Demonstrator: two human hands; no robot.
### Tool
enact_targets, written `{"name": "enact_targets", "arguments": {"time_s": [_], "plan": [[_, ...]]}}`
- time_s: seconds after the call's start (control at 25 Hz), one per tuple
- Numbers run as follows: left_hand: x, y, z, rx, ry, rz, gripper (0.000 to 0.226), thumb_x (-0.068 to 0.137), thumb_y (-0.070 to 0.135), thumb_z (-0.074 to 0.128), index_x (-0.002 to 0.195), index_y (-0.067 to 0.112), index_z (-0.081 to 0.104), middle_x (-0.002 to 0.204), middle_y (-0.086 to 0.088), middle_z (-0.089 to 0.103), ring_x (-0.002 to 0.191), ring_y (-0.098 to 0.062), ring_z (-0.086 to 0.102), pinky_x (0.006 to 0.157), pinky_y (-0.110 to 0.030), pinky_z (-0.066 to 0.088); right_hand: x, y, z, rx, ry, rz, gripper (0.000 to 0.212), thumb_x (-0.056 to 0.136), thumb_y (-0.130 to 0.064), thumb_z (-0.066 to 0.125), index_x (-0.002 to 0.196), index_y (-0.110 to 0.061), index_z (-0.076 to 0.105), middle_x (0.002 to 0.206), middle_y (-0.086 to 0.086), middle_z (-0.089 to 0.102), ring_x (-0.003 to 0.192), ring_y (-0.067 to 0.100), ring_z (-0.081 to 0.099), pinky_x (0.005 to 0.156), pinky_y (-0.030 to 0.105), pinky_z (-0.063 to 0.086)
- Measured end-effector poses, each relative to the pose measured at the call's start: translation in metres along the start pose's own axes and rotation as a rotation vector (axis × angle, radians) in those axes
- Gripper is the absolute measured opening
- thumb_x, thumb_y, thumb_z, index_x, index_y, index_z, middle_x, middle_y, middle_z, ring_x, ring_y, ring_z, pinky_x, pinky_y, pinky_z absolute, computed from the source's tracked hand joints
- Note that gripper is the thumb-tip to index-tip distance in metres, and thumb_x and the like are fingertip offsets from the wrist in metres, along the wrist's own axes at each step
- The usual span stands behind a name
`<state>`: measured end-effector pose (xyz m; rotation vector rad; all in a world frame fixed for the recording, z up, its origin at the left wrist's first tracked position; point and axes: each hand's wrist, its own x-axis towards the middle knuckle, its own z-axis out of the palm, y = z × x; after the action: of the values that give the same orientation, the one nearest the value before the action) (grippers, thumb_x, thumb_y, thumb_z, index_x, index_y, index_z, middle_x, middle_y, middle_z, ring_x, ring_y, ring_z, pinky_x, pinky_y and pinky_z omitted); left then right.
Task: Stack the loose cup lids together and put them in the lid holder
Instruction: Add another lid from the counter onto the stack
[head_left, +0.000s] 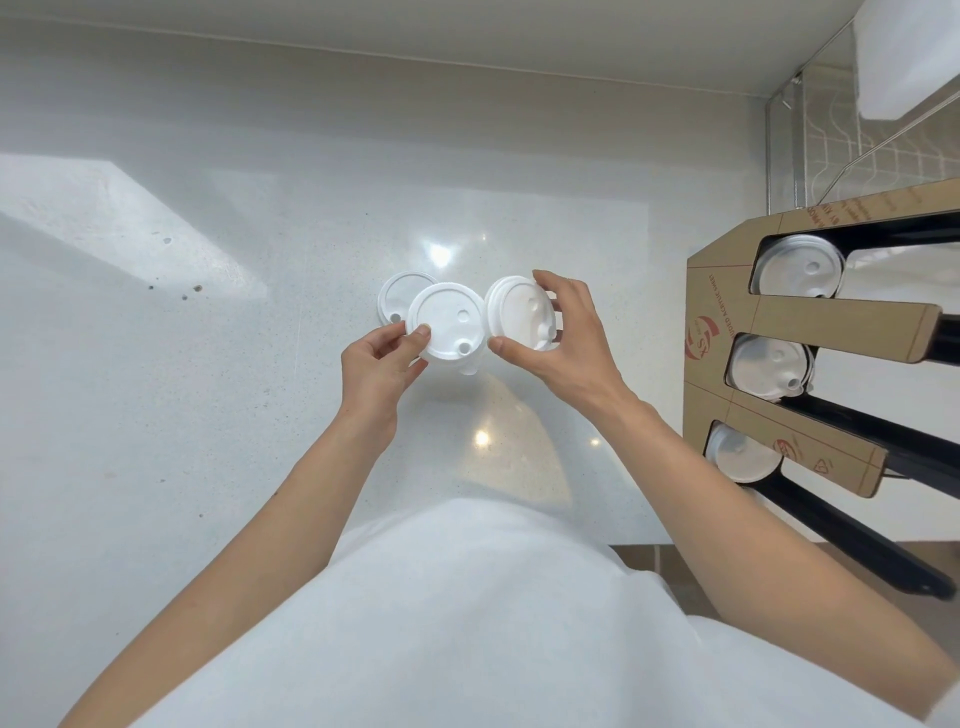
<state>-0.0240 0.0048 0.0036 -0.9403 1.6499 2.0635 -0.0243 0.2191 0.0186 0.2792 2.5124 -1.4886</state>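
Note:
My left hand (382, 366) pinches the near-left rim of a single white cup lid (448, 321), lifted over the white counter. Behind it, farther left, another white lid (396, 297) lies flat on the counter, partly hidden. My right hand (563, 338) grips a small stack of white lids (519, 312) between thumb and fingers, tilted and just right of the single lid. The lid holder (727, 322), a black rack with a cardboard front, stands at the right with three slots, each showing white lids.
The white speckled counter (208, 364) spreads to the left and behind the lids. A wire rack (831, 135) and a white container (904, 57) sit at the far right corner. My white shirt fills the bottom of the view.

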Motion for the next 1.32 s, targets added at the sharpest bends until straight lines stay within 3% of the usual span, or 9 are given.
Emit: {"name": "enact_targets", "arguments": {"time_s": [0.2,0.4,0.6,0.8,1.0,1.16,1.32], "plan": [[-0.002,0.003,0.003,0.045,-0.103,0.018,0.035,0.092,0.013,0.071,0.123,-0.003,0.066,0.132,-0.016,0.066,0.119,-0.026,0.067,0.104,-0.04,0.053,0.001,-0.003,0.008,-0.008,-0.066,-0.013,0.088,0.067,-0.051,0.086,0.142,-0.034,0.043,0.138,-0.012,0.04,0.119,-0.006,0.044,0.093,0.013,0.039],[-0.004,0.003,0.006,0.063,-0.139,0.019,0.041,0.091,0.013,0.072,0.128,-0.002,0.062,0.124,-0.022,0.07,0.115,-0.028,0.069,0.103,-0.04,0.054,0.003,-0.005,0.013,0.05,-0.127,0.0,0.079,0.067,-0.045,0.088,0.135,-0.038,0.048,0.134,-0.006,0.049,0.119,0.013,0.052,0.092,0.024,0.049],[-0.004,0.004,0.006,0.065,-0.169,0.004,0.041,0.092,0.013,0.07,0.129,-0.001,0.06,0.124,-0.022,0.069,0.115,-0.027,0.069,0.1,-0.036,0.056,0.006,-0.004,0.011,0.19,-0.064,0.038,0.041,0.09,-0.028,0.073,0.128,-0.025,0.06,0.116,-0.001,0.063,0.103,0.014,0.062,0.085,0.027,0.052],[-0.005,0.004,0.007,0.069,-0.215,-0.019,0.037,0.094,0.014,0.067,0.129,0.002,0.061,0.121,-0.017,0.071,0.112,-0.024,0.071,0.099,-0.033,0.056,0.01,-0.001,0.01,0.244,-0.026,0.155,0.039,0.088,-0.034,0.073,0.125,-0.025,0.062,0.111,-0.004,0.066,0.1,0.013,0.063,0.085,0.033,0.055],[-0.007,0.005,0.008,0.023,-0.233,-0.033,0.035,0.095,0.019,0.067,0.129,0.01,0.063,0.114,-0.007,0.07,0.103,-0.018,0.071,0.095,-0.032,0.058,0.011,0.001,0.017,0.237,0.028,0.224,0.032,0.084,-0.039,0.076,0.108,-0.022,0.065,0.105,-0.004,0.068,0.096,0.019,0.067,0.082,0.037,0.058],[-0.009,0.006,0.01,0.04,-0.241,-0.001,0.04,0.087,0.013,0.076,0.125,0.01,0.064,0.119,-0.012,0.069,0.113,-0.02,0.069,0.097,-0.034,0.057,0.008,0.002,0.019,0.244,0.057,0.24,0.027,0.081,-0.042,0.077,0.096,-0.026,0.061,0.102,-0.008,0.068,0.093,0.016,0.068,0.079,0.033,0.058],[-0.008,0.006,0.009,0.048,-0.208,0.007,0.038,0.09,0.012,0.072,0.127,0.005,0.064,0.12,-0.013,0.066,0.123,-0.028,0.064,0.1,-0.038,0.056,0.009,0.003,0.018,0.286,0.019,0.249,0.025,0.083,-0.037,0.077,0.097,-0.022,0.062,0.107,-0.002,0.069,0.099,0.019,0.069,0.081,0.035,0.058]]}}
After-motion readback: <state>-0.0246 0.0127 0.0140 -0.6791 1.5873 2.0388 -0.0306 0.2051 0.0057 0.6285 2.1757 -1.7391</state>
